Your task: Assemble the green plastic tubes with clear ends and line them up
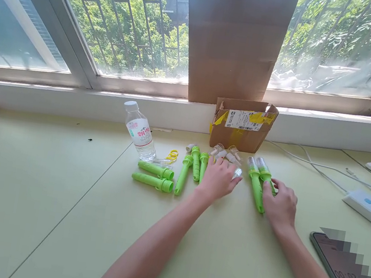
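Observation:
My left hand (219,179) reaches over a cluster of parts at the middle of the table. A clear ribbed cap (237,172) shows between its thumb and fingers; some fingertips are hidden. To the right, my right hand (280,205) has its fingers around a green plastic tube with a clear top (265,170). A matching capped tube (255,187) lies alongside it. Bare green tubes (184,174) lie left of my left hand, and two more green tubes (153,182) lie sideways further left. Other clear caps (217,149) rest beyond my left fingers.
A labelled cardboard box (238,135) stands at the back by the window. A water bottle (140,132) and yellow rings (172,155) are at the left. On the right are a power strip (369,209), white cables (322,165) and a phone (337,266).

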### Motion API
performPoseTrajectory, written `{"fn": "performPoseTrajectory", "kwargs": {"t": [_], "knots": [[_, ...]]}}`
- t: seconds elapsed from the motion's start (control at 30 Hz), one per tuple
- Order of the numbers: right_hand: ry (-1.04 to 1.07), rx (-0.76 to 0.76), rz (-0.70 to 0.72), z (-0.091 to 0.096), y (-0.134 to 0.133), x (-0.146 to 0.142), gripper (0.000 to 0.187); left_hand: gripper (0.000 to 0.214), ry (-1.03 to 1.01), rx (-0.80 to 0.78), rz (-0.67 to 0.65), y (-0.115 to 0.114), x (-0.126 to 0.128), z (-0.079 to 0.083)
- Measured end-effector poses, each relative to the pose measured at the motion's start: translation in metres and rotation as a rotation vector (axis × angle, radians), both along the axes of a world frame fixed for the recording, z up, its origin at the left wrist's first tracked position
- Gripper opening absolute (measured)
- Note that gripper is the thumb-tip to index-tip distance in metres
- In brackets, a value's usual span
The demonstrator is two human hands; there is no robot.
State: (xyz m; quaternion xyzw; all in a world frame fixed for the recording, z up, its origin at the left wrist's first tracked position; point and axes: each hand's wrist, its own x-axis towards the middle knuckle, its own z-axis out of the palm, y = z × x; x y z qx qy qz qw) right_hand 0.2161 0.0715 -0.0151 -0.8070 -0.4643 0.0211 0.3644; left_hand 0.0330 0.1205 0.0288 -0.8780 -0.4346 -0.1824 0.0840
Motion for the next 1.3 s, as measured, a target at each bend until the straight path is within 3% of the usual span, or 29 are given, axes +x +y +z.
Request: {"fn": "performPoseTrajectory", "kwargs": {"t": [0.27,0.43,0.6,1.0,1.3], "knots": [[0.042,0.005,-0.013,0.003,-0.002,-0.005,0.054,0.029,-0.053,-0.045,0.252,0.02,-0.028,0.012],[0.03,0.039,-0.017,0.005,-0.003,-0.008,0.052,0.033,-0.062,-0.17,0.109,0.026,-0.041,0.007],[-0.009,0.106,0.004,0.003,-0.003,-0.009,0.049,0.038,-0.052,-0.274,0.028,0.023,-0.037,0.003],[0.01,0.108,0.018,0.002,-0.003,-0.01,0.052,0.029,-0.051,-0.288,0.077,0.021,-0.03,0.006],[0.007,0.134,0.025,-0.001,-0.003,-0.009,0.051,0.028,-0.216,-0.353,0.086,0.028,-0.035,0.01]]}}
